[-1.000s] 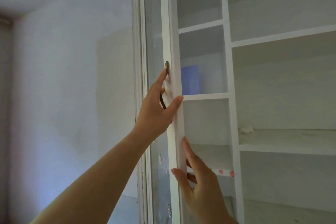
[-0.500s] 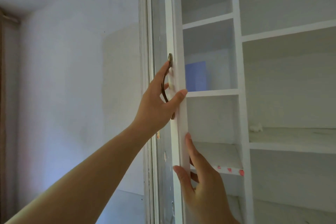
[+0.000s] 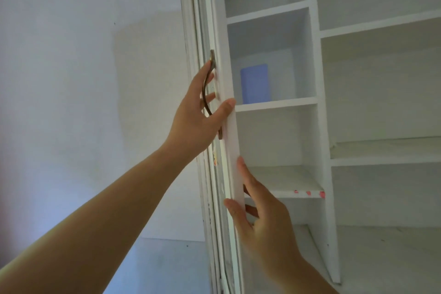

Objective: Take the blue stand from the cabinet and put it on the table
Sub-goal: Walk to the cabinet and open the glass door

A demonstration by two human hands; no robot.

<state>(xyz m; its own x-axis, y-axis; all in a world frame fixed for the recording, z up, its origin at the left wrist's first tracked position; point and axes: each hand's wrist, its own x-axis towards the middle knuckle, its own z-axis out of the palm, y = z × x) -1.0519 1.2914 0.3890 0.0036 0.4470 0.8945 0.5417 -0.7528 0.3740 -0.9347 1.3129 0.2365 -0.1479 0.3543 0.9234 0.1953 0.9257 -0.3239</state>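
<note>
Left hand (image 3: 193, 122) fingers hooked behind the curved brass door handle (image 3: 207, 93), thumb (image 3: 224, 108) pressed across the door's front edge, so it's a closed grip on handle plus door. Right hand (image 3: 261, 222) lower down, thumb on the left face of the door edge, index finger (image 3: 248, 174) stretched up flat along its right face, other fingers tucked behind on the cabinet side; a loose pinch on the door, not a fist. Both forearms bare, reaching up from the near bottom of view.

Cabinet door (image 3: 226, 150) white, seen edge-on, swung open toward the camera, glass pane on its left side.

White cabinet (image 3: 319, 126) open, narrow column of shelves on the left, wider shelves to the right. Blue stand (image 3: 255, 83) upright in the narrow column, second compartment from top, standing on its shelf toward the far back, left of centre. Neither hand touches it; it's just right of the left thumb in view but deeper in.

Red dots (image 3: 309, 193) on the front lip of a lower shelf. Pale wall (image 3: 83, 79) to the left.
</note>
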